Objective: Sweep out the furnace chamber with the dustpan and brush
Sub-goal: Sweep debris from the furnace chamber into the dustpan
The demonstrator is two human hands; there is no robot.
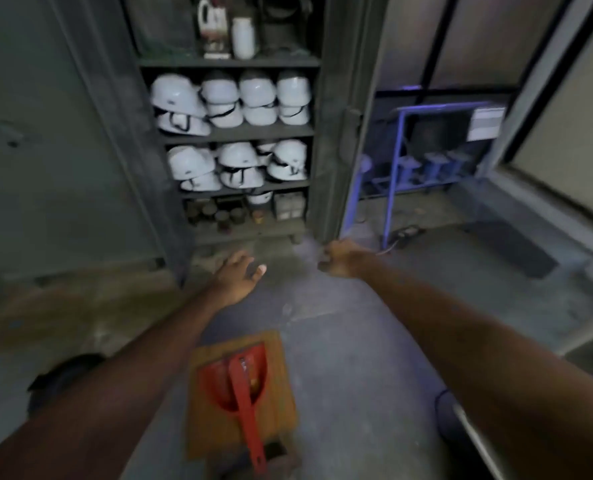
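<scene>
A red dustpan [234, 379] lies centred on a wooden stool [281, 393]. Left hand [238, 277] spread empty, right hand [338, 259] clenched, both beyond it; best to reach back for the handle.

A red dustpan [234, 379] is seen on a wooden board [281, 403]; 2 empty hands are held out toward a helmet-filled cabinet [333, 133].

Red dustpan [234, 379] on brown wooden board [215, 427], white helmets [219, 98], grey cabinet [229, 62], blue frame [397, 161]
</scene>
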